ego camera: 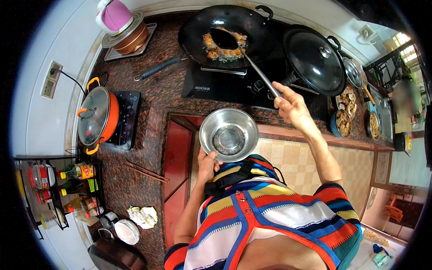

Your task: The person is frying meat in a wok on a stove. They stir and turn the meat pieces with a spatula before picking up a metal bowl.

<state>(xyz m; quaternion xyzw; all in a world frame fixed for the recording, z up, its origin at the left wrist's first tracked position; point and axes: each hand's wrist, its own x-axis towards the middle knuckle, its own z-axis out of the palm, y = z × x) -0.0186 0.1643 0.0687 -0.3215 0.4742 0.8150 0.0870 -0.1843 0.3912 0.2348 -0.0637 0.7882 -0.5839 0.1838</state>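
Observation:
My right hand (291,104) grips the metal handle of a spatula (260,72), whose dark blade lies in a large black wok (263,37). Browned pieces of food (229,53) sizzle in oil around the blade. The wok stands at the back of a black cooktop (222,87), its long dark handle pointing left over the counter. Nearer the body, my left hand (206,165) holds a stainless steel bowl (249,135) by its rim. The bowl is tilted slightly, with small drops or wet marks inside; no food shows in it.
A second lidded black pan (312,62) stands right of the wok. Bowls of food (343,123) sit beyond it near the sink (384,111). At left are an orange lidded pot (109,118) beside an induction plate (130,130), chopsticks (146,171), and a bottle rack (98,175).

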